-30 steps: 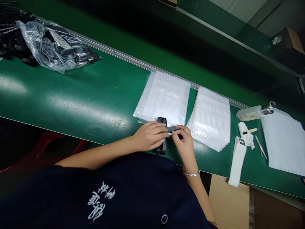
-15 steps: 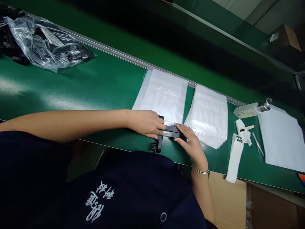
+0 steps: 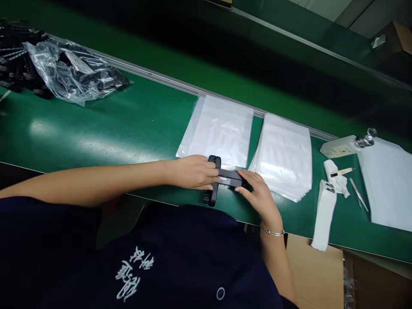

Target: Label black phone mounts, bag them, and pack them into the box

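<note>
A black device [image 3: 231, 174] with a small pale label lies low over the front part of the green table. My left hand [image 3: 198, 172] grips its left end, fingers wrapped over the side by a black crosspiece with a buckle [image 3: 210, 198]. My right hand [image 3: 256, 192], wearing a silver bangle, pinches the right end between thumb and fingers. The undersides of the device and the fingertips of my left hand are partly hidden. Just behind the device lies a stack of clear plastic bags [image 3: 222, 128].
A second bag stack [image 3: 285, 152] lies to the right. Farther right are a bottle [image 3: 341, 146], a white label strip [image 3: 324, 214], a cutter [image 3: 343, 172], tweezers [image 3: 358, 194] and white sheets [image 3: 389, 184]. Black straps in plastic [image 3: 83, 73] lie at the far left.
My left hand has shifted slightly left and down along the device, showing more of the black crosspiece's top. My right hand keeps its hold. The camera view has moved a little.
</note>
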Available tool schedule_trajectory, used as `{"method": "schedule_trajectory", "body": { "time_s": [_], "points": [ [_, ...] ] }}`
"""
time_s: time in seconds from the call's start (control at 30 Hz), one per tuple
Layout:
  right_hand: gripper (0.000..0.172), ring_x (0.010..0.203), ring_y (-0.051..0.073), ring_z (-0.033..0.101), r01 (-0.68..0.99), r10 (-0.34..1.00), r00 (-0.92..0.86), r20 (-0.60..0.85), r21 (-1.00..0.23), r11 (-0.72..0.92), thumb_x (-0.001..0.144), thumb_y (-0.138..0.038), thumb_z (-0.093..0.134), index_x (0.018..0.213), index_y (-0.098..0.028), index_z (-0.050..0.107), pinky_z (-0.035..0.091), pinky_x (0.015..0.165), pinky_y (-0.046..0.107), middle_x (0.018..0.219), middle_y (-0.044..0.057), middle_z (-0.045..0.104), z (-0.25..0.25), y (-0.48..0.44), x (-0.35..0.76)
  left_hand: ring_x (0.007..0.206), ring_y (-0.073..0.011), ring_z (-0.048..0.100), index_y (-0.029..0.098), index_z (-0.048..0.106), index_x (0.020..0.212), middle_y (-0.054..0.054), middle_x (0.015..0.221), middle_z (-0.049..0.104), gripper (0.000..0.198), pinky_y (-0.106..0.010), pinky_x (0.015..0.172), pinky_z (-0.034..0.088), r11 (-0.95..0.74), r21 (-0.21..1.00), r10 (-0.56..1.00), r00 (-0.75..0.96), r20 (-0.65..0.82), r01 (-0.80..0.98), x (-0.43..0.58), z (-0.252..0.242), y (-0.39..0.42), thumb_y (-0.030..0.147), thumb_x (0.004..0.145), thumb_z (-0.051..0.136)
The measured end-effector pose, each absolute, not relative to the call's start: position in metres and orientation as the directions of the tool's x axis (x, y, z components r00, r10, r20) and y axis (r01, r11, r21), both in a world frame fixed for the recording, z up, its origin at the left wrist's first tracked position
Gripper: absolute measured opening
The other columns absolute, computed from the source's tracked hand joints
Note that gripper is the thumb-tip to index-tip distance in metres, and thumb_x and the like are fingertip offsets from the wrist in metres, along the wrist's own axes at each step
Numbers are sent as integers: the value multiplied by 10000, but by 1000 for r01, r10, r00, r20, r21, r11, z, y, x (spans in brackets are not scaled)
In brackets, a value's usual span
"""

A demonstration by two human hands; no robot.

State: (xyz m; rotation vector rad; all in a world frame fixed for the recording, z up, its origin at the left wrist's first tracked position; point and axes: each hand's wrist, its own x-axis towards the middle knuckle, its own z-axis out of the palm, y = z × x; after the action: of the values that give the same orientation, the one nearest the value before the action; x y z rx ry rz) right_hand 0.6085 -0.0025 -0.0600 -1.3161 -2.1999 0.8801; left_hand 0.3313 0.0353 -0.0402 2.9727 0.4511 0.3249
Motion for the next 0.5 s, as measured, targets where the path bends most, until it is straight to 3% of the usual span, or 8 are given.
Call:
{"method": "schedule_trajectory", "body": {
  "time_s": [0.3, 0.5],
  "points": [
    [441, 1240, 298, 547, 641, 892, -451, 33, -683, 349, 938, -433, 609, 1360, -319, 555, 361, 1086, 562, 1337, 63, 616, -60, -5, 607, 749, -168, 570, 158, 677, 1130, -51, 797, 651, 370, -317, 598, 350, -945, 54, 327, 928, 180, 322, 333, -39, 25, 393, 1004, 420],
    [436, 1252, 304, 537, 663, 891, -454, 13, -663, 348, 939, -432, 607, 1351, -304, 555, 336, 1093, 584, 1351, 76, 603, -59, -6, 607, 736, -165, 577, 136, 667, 1150, -60, 806, 657, 342, -294, 585, 355, -943, 93, 334, 912, 240, 320, 346, -43, 19, 366, 984, 474]
  ]
}}
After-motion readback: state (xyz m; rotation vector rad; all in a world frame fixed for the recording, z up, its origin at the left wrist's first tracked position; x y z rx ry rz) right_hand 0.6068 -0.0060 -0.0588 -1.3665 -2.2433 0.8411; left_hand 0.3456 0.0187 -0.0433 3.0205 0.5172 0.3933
